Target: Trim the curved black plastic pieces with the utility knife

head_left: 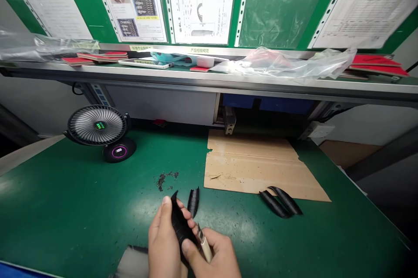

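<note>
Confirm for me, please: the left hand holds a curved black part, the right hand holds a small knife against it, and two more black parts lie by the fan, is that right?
Not quite. In the head view the two black parts lie at the cardboard sheet's near edge, far from the fan. The rest stands: the left hand holds the curved black part, the right hand the small knife.

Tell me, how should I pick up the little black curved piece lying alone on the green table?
Pinch the loose curved black piece across its narrow middle, coming from above. It lies flat on the green mat, slim and ribbed, with open space on both long sides for fingers.
</note>
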The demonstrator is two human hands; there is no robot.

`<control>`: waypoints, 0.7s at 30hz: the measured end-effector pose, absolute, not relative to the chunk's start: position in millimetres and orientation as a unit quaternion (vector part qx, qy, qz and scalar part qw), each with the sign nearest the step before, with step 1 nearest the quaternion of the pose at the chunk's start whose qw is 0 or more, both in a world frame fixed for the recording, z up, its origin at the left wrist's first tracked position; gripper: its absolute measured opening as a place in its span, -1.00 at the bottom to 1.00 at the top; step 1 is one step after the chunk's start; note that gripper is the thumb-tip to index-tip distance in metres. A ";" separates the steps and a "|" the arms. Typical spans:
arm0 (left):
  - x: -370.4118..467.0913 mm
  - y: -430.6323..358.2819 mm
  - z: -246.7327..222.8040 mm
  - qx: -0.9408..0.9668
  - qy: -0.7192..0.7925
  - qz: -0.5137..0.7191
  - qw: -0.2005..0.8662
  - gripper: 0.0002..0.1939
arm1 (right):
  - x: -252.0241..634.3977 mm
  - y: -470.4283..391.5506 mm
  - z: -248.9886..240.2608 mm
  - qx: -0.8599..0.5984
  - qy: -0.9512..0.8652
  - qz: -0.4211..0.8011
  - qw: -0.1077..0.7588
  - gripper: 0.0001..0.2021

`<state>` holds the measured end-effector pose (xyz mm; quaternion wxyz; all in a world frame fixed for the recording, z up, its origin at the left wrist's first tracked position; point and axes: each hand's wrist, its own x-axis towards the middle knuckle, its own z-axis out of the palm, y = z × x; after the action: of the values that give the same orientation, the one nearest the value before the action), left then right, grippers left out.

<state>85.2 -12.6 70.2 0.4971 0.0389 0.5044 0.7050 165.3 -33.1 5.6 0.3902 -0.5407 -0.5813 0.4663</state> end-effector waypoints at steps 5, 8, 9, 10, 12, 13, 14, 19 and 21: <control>41.5 4.9 31.2 0.103 0.548 0.737 0.381 -0.70 | 172.8 -31.6 -15.3 -0.559 -0.680 0.333 0.338 -0.76; 2.9 21.4 -6.0 0.144 0.616 0.681 0.369 -0.74 | 180.5 -20.0 -26.1 -0.591 -0.703 0.289 0.271 -0.72; -5.4 25.4 -18.5 0.166 0.630 0.656 0.381 -0.72 | 179.3 -13.6 -28.7 -0.594 -0.707 0.282 0.259 -0.71; -10.8 28.4 -30.2 0.186 0.644 0.632 0.390 -0.69 | 175.9 -6.9 -30.6 -0.591 -0.714 0.274 0.256 -0.70; -14.3 32.4 -49.3 0.226 0.666 0.596 0.388 -0.67 | 163.6 5.7 -32.8 -0.585 -0.725 0.256 0.257 -0.71; -13.6 34.0 -56.1 0.246 0.676 0.582 0.378 -0.68 | 156.1 10.8 -33.4 -0.586 -0.729 0.246 0.255 -0.74; -12.2 35.5 -61.3 0.266 0.686 0.570 0.366 -0.70 | 149.0 15.2 -34.2 -0.590 -0.731 0.235 0.250 -0.77; 1.5 45.5 -68.6 0.343 0.699 0.534 0.330 -0.75 | 148.4 29.5 -39.6 -0.637 -0.718 0.189 0.210 -0.86; 11.0 49.1 -64.7 0.362 0.687 0.540 0.325 -0.77 | 171.2 33.6 -36.9 -0.643 -0.711 0.191 0.211 -0.77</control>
<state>11.0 49.1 -64.7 0.3254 0.3620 0.6866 0.5401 171.2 33.6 -36.9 0.2107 -0.6428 -0.7114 0.1905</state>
